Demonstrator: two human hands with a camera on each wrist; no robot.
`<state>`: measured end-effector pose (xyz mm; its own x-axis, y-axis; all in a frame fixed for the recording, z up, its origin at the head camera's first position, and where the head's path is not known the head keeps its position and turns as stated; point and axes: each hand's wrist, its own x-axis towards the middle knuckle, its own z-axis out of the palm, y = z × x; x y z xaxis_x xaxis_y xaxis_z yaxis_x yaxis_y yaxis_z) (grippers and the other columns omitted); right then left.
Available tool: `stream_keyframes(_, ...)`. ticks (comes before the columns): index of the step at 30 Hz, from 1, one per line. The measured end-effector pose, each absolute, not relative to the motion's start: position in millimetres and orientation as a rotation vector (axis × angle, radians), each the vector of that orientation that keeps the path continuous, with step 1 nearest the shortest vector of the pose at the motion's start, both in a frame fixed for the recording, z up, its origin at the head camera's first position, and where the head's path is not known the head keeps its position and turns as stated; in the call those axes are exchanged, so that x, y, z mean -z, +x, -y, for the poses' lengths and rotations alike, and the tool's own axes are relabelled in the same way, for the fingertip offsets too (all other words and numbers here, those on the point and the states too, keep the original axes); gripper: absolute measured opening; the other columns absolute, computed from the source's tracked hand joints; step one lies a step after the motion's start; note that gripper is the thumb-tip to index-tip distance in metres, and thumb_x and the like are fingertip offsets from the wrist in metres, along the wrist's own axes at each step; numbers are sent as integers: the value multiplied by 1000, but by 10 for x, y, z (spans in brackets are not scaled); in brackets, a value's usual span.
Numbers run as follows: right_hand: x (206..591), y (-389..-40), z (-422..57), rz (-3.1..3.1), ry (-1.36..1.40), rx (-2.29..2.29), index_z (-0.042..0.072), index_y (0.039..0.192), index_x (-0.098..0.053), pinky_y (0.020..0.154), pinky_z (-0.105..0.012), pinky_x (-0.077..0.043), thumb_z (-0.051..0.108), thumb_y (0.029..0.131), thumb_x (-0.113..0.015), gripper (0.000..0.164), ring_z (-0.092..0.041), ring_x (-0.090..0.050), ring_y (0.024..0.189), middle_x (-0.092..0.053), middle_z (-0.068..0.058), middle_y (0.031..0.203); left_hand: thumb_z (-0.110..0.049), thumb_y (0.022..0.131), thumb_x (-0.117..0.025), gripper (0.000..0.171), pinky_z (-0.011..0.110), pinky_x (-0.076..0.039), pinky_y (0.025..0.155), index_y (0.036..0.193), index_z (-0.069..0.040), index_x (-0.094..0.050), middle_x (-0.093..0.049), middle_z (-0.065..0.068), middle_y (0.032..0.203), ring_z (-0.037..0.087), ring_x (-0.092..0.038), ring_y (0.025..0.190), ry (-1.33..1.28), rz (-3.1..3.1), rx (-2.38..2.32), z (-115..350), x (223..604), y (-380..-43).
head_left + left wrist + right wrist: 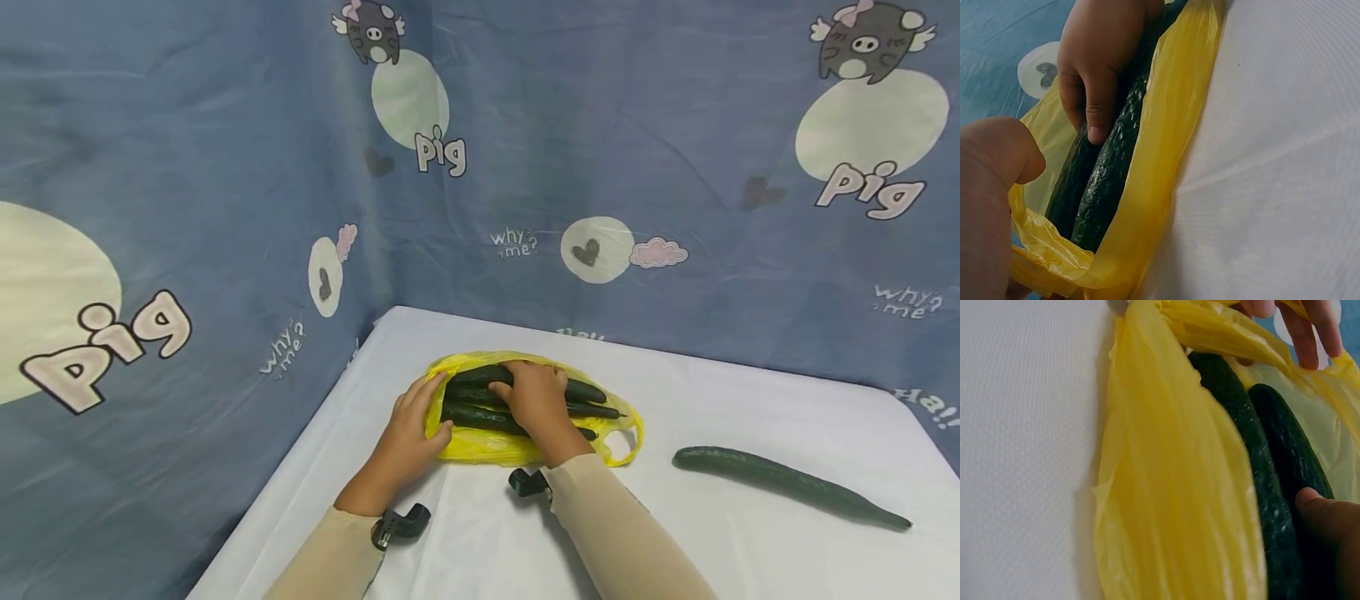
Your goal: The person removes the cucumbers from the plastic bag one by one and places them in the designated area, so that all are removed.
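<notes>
A yellow plastic bag [487, 448] lies on its side with its opening towards the left, and three dark green cucumbers [478, 417] show side by side in it. At the bag's open end, my left hand [410, 429] holds the rim, thumb at the front and fingers at the back. My right hand [537, 402] reaches over the bag's side and grips the back cucumber [477, 379] from above. In the left wrist view the right thumb [1095, 119] points down along it. The right wrist view catches the left fingers [1319, 337] at the bag's rim.
One more cucumber [787, 479] lies loose on the white-covered table [735, 400], right of the bag. Blue cloth [637, 150] printed with pigs hangs along the back and left sides. The bag's handle loop [636, 437] lies at its right end.
</notes>
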<state>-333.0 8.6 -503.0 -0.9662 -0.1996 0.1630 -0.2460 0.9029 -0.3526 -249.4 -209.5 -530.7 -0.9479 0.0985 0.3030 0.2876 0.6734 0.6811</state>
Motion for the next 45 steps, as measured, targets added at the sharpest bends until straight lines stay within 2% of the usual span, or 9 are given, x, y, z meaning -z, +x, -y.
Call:
stream_keyframes(7, 4989, -3202, -142, 2925, 383, -583, 32, 144, -65, 106, -64, -35, 56, 93, -71, 57, -36, -63, 126, -70, 0, 138, -21, 95, -72, 81, 67, -35, 116, 165, -28, -32, -34, 8, 168, 39, -31, 153, -306, 2653, 1135, 2051, 5288, -2489)
stream_keyframes(14, 4982, -3044, -212, 2891, 362, -614, 30, 142, -66, 113, -67, -32, 53, 90, -75, 58, -34, -58, 131, -67, -3, 140, -22, 96, -71, 82, 67, -35, 117, 166, -29, -30, -32, 8, 169, 40, -29, 154, -315, 2656, 1141, 2036, 5294, -2490)
stream_keyframes(22, 5012, -2862, -276, 2895, 321, -570, 30, 140, -68, 106, -61, -37, 55, 91, -74, 56, -31, -60, 117, -68, -6, 128, -22, 94, -74, 83, 68, -37, 114, 166, -27, -31, -33, 12, 168, 41, -33, 150, -317, 2659, 1109, 2058, 5277, -2470)
stream_keyframes(30, 4952, -2707, -369, 2901, 287, -582, 29, 140, -67, 109, -63, -34, 54, 90, -74, 56, -29, -59, 114, -67, -4, 125, -23, 94, -73, 82, 68, -39, 113, 165, -26, -32, -34, 11, 167, 41, -36, 147, -331, 2651, 1105, 2061, 5271, -2459)
stream_keyframes(38, 4879, -2585, -524, 2864, 298, -612, 28, 140, -68, 110, -65, -32, 51, 91, -75, 55, -29, -59, 113, -67, -5, 123, -24, 96, -71, 83, 69, -38, 111, 166, -32, -28, -31, 9, 169, 41, -34, 149, -346, 2647, 1113, 2078, 5291, -2481)
stream_keyframes(45, 4877, -2483, -741, 2847, 263, -621, 27, 140, -67, 109, -65, -32, 49, 90, -77, 55, -30, -60, 116, -67, -5, 123, -22, 94, -73, 84, 70, -38, 111, 166, -30, -30, -31, 11, 169, 43, -33, 149, -342, 2637, 1128, 2042, 5293, -2474)
